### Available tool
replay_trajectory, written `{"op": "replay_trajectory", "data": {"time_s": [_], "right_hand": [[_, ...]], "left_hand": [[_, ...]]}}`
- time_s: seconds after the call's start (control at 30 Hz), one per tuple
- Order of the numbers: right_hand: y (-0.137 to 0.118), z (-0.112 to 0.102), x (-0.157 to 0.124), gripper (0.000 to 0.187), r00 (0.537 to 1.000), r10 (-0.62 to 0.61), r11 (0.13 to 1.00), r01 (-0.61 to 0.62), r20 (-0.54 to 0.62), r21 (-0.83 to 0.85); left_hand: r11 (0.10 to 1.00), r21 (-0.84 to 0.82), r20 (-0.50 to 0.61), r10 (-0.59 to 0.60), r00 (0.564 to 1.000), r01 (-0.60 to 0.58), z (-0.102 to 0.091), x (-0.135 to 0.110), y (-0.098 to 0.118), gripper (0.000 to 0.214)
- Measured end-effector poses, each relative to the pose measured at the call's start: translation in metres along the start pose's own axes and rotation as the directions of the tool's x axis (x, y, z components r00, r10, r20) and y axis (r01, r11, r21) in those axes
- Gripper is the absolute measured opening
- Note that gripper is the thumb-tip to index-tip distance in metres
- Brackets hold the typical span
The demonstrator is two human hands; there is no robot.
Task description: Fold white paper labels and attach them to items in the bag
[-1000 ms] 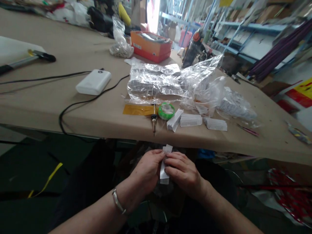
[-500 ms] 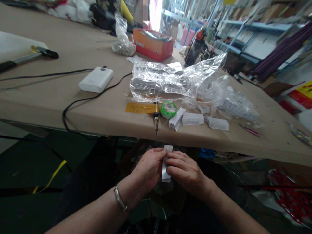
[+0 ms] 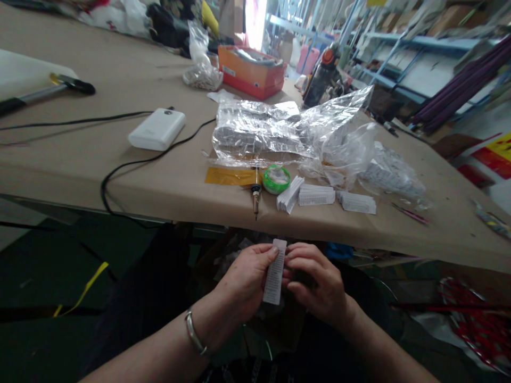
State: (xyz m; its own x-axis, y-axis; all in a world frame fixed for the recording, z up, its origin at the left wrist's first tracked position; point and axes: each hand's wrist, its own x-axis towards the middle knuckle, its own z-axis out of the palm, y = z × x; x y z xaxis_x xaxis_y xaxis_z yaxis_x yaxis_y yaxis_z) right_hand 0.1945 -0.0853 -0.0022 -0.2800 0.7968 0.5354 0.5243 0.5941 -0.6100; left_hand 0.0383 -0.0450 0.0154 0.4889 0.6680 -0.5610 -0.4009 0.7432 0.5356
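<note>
A narrow white printed paper strip [image 3: 274, 279] stands nearly upright in front of the table edge. My left hand [image 3: 247, 276] pinches it, with the thumb on its upper part. Close by its right side is my right hand [image 3: 315, 279], fingers curved and thumb apart, with nothing visible in it; whether a fingertip touches the strip's edge I cannot tell. On the table ahead lie a fanned stack of white strips [image 3: 290, 196], another stack [image 3: 316, 195] and a third [image 3: 356, 202]. Left of them are a green tape roll [image 3: 276, 180] and a soldering-iron-like tool [image 3: 256, 198], its tip toward me.
Clear plastic bags [image 3: 263, 130] cover the table's middle, with a filled bag [image 3: 393, 173] to the right. A white power bank [image 3: 157, 130] with a black cable [image 3: 120, 175] lies left. Behind stands an orange box [image 3: 251, 72]. Pink-handled tweezers [image 3: 410, 214] lie near the right edge.
My right hand has come off the strip and moved slightly right, its fingers opening. The strip's printed face now shows more fully in my left hand.
</note>
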Motion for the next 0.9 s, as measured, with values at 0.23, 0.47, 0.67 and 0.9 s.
{"op": "replay_trajectory", "data": {"time_s": [0.23,0.47,0.67,0.9], "right_hand": [[0.007,0.002,0.018,0.018,0.769,0.611,0.672,-0.630,0.191,0.390],[0.002,0.009,0.026,0.017,0.661,0.697,0.462,-0.712,0.280,0.529],[0.003,0.010,0.021,0.016,0.657,0.688,0.405,-0.700,0.308,0.588],[0.022,0.006,0.016,0.045,0.729,0.339,0.260,-0.680,0.594,0.686]], "left_hand": [[0.990,0.138,0.049,-0.035,0.998,0.028,0.002,-0.006,-0.004,0.016],[0.974,0.196,0.188,-0.155,0.970,0.117,-0.008,-0.006,-0.006,0.017],[0.967,0.206,0.232,-0.197,0.953,0.150,-0.014,-0.005,-0.008,0.016],[0.955,0.238,0.332,-0.251,0.909,0.177,-0.014,-0.011,-0.005,0.020]]}}
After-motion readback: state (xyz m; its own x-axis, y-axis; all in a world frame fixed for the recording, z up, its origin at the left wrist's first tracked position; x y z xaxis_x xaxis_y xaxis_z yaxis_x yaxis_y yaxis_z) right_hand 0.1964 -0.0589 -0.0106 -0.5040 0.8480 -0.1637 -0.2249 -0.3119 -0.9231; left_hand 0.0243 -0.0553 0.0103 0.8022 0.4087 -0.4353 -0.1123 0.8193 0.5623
